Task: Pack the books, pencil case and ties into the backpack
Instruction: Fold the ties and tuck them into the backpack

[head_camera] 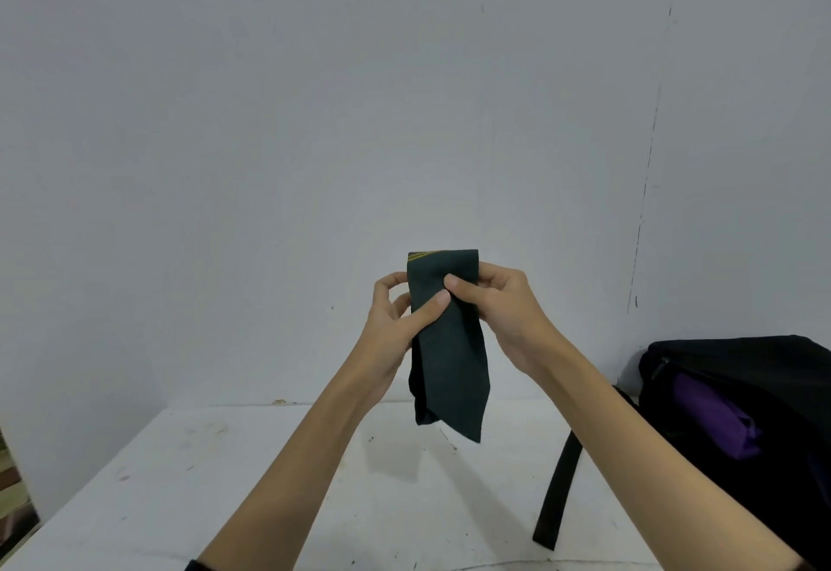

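Observation:
A dark green tie [449, 363] with thin yellow stripes at its top corner is folded over and held up in the air above the table. My left hand [400, 323] pinches its left edge, thumb on the front. My right hand [494, 305] pinches its upper right edge, thumb on the front too. The tie's lower end hangs free. A black backpack [764, 390] stands open at the right edge, with something purple [715, 413] inside it. No books or pencil case show.
A white table [225, 480] with scuff marks lies below my arms, against a pale wall. A black backpack strap [557, 494] lies across the table at the right. The table's left edge drops off near the frame's left side.

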